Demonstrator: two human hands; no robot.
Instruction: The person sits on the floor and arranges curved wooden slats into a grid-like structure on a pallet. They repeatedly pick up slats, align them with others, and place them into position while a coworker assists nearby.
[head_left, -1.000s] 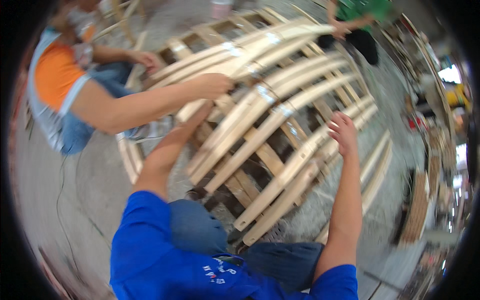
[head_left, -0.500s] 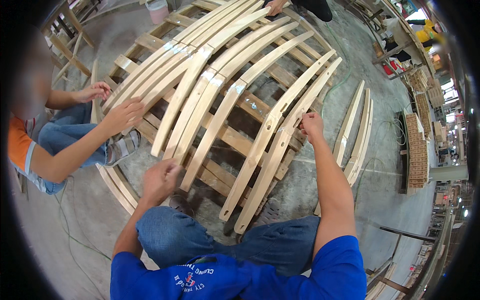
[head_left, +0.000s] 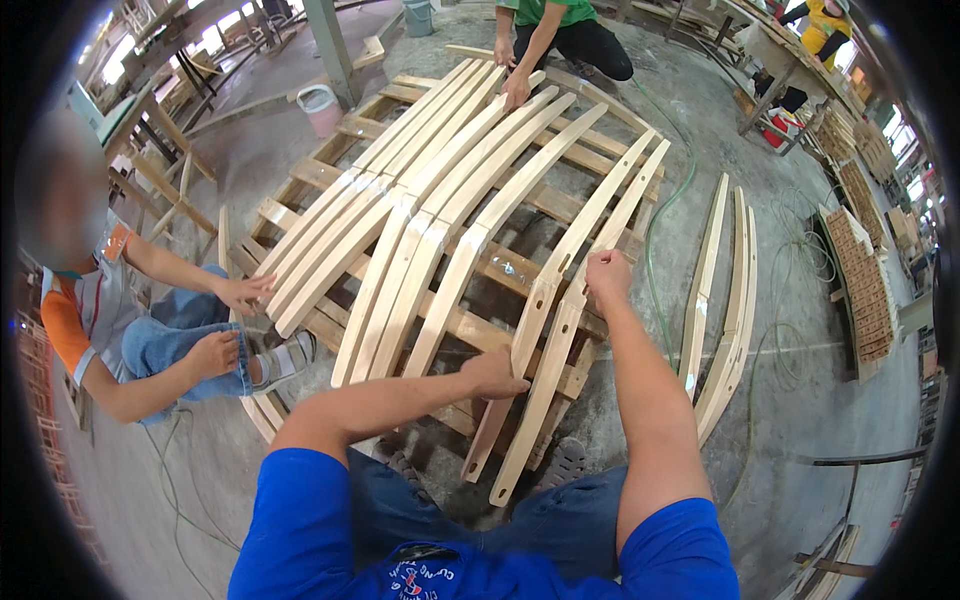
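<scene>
Two bent wooden pieces with slots lie side by side before me on a wooden pallet (head_left: pixel 515 268). My left hand (head_left: pixel 492 374) reaches across to the lower part of the left slotted piece (head_left: pixel 538 300), its fingers closed round the edge. My right hand (head_left: pixel 608 278) is closed at the bend of the right slotted piece (head_left: pixel 562 335); what its fingertips pinch, if anything, is hidden. Left of these, several more bent wooden pieces (head_left: pixel 462 262) lie in a row, with whitish marks at their joints.
A co-worker in an orange-sleeved shirt (head_left: pixel 68 335) crouches at the left. Another in green (head_left: pixel 572 12) handles the pieces' far ends. More bent pieces (head_left: pixel 742 300) lie on the floor at right, beside a green hose (head_left: pixel 655 270). A pink bucket (head_left: pixel 322 112) stands far left.
My left hand has moved right, from above my knee to the left slotted piece. My right hand has shifted slightly down and left. The left co-worker's hands have drawn back from the row.
</scene>
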